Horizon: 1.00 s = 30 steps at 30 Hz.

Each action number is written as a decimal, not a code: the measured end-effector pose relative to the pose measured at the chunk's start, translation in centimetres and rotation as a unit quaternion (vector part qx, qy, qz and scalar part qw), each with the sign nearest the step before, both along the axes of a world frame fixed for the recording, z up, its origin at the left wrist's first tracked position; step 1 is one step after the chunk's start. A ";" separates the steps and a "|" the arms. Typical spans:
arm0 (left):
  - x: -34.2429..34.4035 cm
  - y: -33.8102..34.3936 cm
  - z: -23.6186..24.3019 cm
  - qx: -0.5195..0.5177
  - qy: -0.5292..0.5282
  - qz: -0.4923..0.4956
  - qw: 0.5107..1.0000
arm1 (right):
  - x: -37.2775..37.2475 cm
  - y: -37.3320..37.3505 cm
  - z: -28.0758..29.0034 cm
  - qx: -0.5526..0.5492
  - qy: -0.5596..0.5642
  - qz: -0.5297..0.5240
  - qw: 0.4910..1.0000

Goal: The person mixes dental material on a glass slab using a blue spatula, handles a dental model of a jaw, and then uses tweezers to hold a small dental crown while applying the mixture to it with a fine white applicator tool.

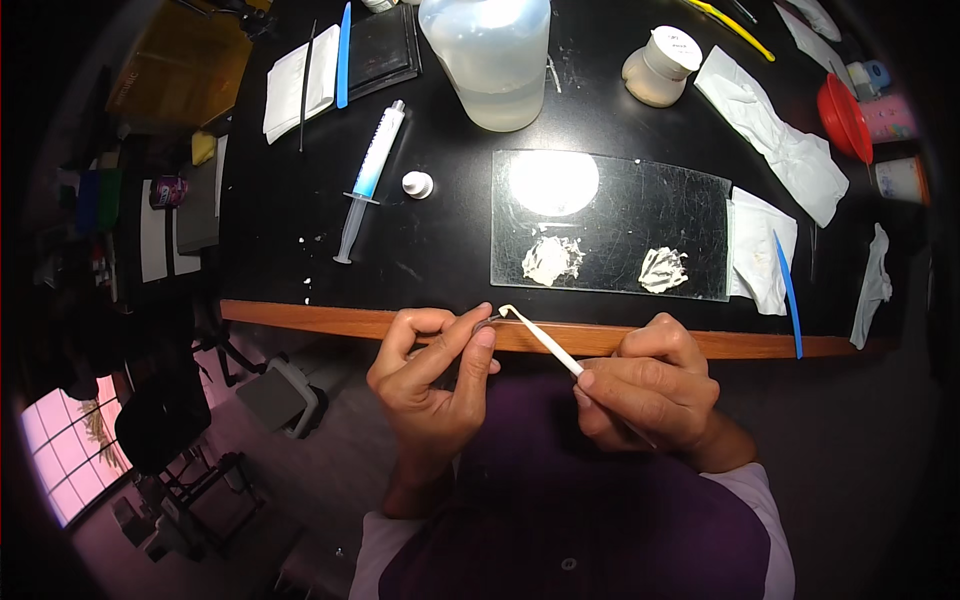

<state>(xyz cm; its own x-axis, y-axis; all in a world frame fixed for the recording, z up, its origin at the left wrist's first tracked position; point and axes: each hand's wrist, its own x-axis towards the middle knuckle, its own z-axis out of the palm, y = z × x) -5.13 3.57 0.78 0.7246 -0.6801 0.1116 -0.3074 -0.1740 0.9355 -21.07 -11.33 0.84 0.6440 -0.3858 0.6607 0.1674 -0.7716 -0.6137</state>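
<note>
In front of the table's edge, my left hand (435, 375) pinches a small dark piece (487, 324) between thumb and fingertips. It looks like metal, but the fingers mostly cover it. From the other side, my right hand (650, 388) grips a slim white applicator stick (545, 342) like a pen. Its bent tip carries a small cream-coloured dab (504, 311) and meets or nearly meets the piece; I cannot tell which. Just beyond, a glass slab (610, 210) lies on the black tabletop, bearing two smeared white paste patches, a left patch (552, 260) and a right patch (663, 270).
Left of the slab lie a syringe (375, 155) and a small white bottle (418, 184). A large translucent jug (495, 70) stands behind. Blue spatulas (787, 290) and crumpled tissues (775, 135) are on the right, near a capped jar (660, 68) and a red bowl (842, 115).
</note>
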 end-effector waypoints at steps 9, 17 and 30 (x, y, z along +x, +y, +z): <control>0.0 0.0 0.0 0.000 0.002 0.000 1.000 | -0.1 0.0 -0.2 -0.005 0.000 0.002 1.000; 0.0 0.0 -0.1 -0.001 0.005 0.002 1.000 | -0.4 -0.1 -0.2 -0.008 0.002 0.007 1.000; 0.1 -0.2 2.5 0.035 0.107 -0.045 0.993 | -0.9 -0.6 0.2 0.019 -0.021 0.021 0.999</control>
